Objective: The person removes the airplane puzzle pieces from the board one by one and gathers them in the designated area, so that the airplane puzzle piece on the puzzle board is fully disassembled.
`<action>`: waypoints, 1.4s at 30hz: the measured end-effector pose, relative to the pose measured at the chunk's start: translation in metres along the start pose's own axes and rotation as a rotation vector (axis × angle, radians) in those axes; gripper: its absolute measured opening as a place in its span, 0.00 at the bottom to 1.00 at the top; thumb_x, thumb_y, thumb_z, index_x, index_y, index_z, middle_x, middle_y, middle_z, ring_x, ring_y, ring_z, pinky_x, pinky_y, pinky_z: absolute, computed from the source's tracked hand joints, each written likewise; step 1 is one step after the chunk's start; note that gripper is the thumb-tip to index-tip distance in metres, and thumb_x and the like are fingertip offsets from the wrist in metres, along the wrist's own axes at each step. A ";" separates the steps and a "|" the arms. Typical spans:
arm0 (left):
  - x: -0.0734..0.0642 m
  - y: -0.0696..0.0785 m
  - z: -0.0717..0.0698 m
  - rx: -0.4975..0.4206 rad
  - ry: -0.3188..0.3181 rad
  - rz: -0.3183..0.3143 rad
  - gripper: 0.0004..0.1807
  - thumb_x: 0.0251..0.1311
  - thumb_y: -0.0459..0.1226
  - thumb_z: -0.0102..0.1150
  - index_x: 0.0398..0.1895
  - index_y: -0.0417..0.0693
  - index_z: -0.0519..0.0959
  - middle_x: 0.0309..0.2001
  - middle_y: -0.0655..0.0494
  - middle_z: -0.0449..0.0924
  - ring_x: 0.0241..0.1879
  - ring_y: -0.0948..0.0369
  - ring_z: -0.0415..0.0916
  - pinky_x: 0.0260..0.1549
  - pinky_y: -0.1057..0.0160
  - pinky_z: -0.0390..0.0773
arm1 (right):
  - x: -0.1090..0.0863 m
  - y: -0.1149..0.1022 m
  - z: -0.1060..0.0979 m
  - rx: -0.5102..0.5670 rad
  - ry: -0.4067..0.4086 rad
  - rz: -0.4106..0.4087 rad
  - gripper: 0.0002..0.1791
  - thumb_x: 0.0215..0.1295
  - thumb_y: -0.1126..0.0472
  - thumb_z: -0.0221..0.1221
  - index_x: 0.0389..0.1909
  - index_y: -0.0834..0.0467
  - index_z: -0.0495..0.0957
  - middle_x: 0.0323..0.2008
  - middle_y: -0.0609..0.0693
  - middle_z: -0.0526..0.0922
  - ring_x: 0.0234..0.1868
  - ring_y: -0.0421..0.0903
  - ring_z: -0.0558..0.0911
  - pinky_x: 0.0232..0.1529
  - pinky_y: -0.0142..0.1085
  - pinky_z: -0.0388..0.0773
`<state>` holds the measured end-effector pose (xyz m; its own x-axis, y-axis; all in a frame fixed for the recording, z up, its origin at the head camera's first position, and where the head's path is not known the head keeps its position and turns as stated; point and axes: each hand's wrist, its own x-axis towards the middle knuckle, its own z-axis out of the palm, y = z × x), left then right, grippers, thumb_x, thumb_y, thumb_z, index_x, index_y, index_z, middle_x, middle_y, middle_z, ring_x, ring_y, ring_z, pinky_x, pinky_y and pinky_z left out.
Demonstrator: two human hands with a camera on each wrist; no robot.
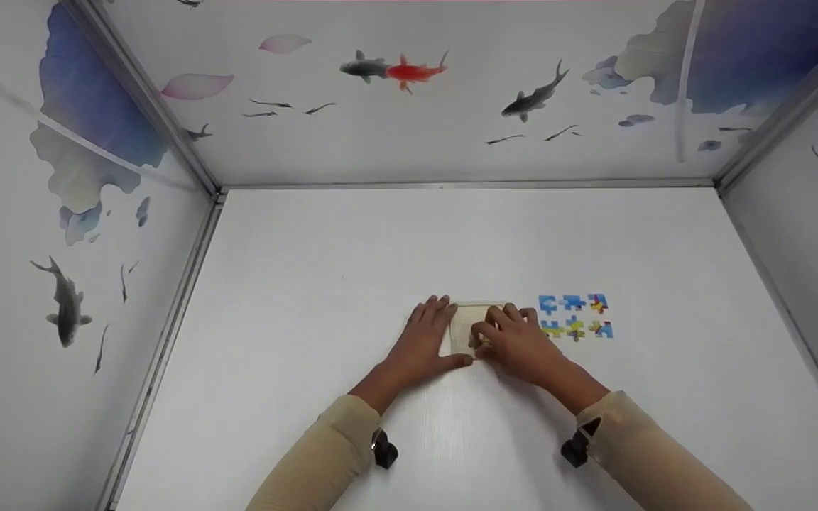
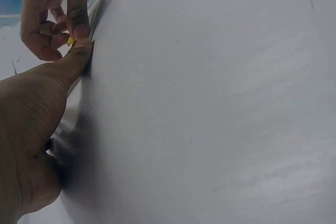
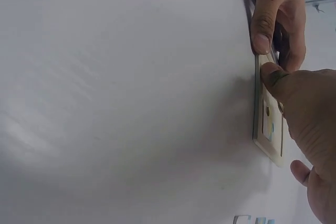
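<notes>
A shallow, pale wooden puzzle tray (image 1: 462,330) lies flat on the white table. My left hand (image 1: 423,339) rests at its left side with the fingers extended, and the thumb touches the front edge. Over the tray's right part, my right hand (image 1: 519,345) pinches a small yellow puzzle piece (image 2: 71,40), mostly hidden by the fingers. In the right wrist view, a blue and yellow patch (image 3: 271,128) shows inside the tray near its right end. The right thumb (image 3: 272,74) is down close to the tray's left front corner.
To the right of the tray, several blue and yellow jigsaw pieces (image 1: 575,328) lie on the table in two rows. White panels (image 1: 409,142) printed with fish and petals enclose the table (image 1: 352,241) at the back and both sides.
</notes>
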<state>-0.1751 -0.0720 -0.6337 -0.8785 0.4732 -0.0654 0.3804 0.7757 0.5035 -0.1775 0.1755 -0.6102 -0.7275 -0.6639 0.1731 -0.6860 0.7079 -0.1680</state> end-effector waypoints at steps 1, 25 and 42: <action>0.000 0.000 0.000 -0.001 0.000 0.000 0.57 0.71 0.68 0.65 0.90 0.46 0.55 0.89 0.47 0.50 0.89 0.47 0.42 0.86 0.46 0.48 | -0.001 0.001 0.000 -0.002 0.009 -0.002 0.15 0.71 0.49 0.75 0.53 0.45 0.83 0.47 0.47 0.77 0.49 0.51 0.74 0.55 0.62 0.76; 0.000 0.002 0.000 -0.004 0.012 0.010 0.57 0.70 0.67 0.66 0.89 0.44 0.55 0.89 0.46 0.52 0.89 0.47 0.44 0.86 0.47 0.47 | -0.065 0.041 -0.017 0.049 0.228 0.079 0.17 0.60 0.61 0.82 0.47 0.48 0.88 0.48 0.50 0.82 0.50 0.55 0.76 0.58 0.65 0.71; -0.001 0.000 -0.001 -0.016 0.002 0.020 0.57 0.71 0.68 0.63 0.89 0.43 0.56 0.89 0.47 0.51 0.89 0.48 0.42 0.86 0.47 0.45 | -0.130 0.081 -0.019 0.020 0.297 0.126 0.18 0.56 0.61 0.84 0.43 0.53 0.86 0.43 0.52 0.81 0.43 0.54 0.74 0.44 0.59 0.70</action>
<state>-0.1746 -0.0723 -0.6329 -0.8713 0.4879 -0.0532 0.3936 0.7593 0.5182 -0.1384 0.3242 -0.6281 -0.7740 -0.4696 0.4246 -0.5926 0.7735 -0.2247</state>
